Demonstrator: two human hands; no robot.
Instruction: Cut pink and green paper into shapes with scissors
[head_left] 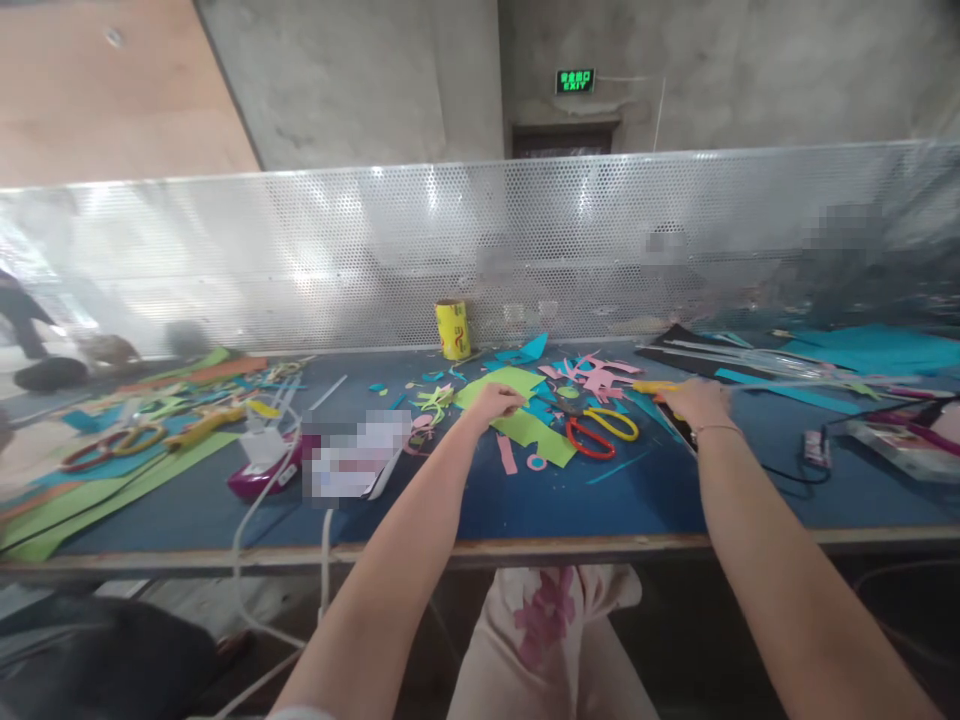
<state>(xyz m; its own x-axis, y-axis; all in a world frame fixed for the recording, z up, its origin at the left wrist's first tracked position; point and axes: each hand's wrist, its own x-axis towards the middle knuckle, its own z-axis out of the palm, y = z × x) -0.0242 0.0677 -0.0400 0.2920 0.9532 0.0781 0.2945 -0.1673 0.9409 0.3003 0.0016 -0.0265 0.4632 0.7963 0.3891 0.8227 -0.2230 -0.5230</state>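
My left hand [496, 402] is closed over the light green paper [551, 440], fingertips pinched together. What they hold, if anything, is too small to make out. On the right, my right hand [701, 403] is wrapped round a yellow glue gun [654, 387], its nozzle pointing left toward the paper scraps. Between my hands lie scissors [592, 437] with one red and one yellow handle. Pink paper strips [600, 375] are heaped behind the scissors. A small pink ring with a blue centre [536, 463] rests in front of the green paper.
A phone [356, 460] and a purple-and-white charger block [266, 475] with white cables sit at left. Another yellow glue gun [206, 425] and scissors [112, 448] lie farther left. A yellow tape roll [453, 330] stands near the perforated screen [360, 260]. Blue sheets [877, 362] lie right.
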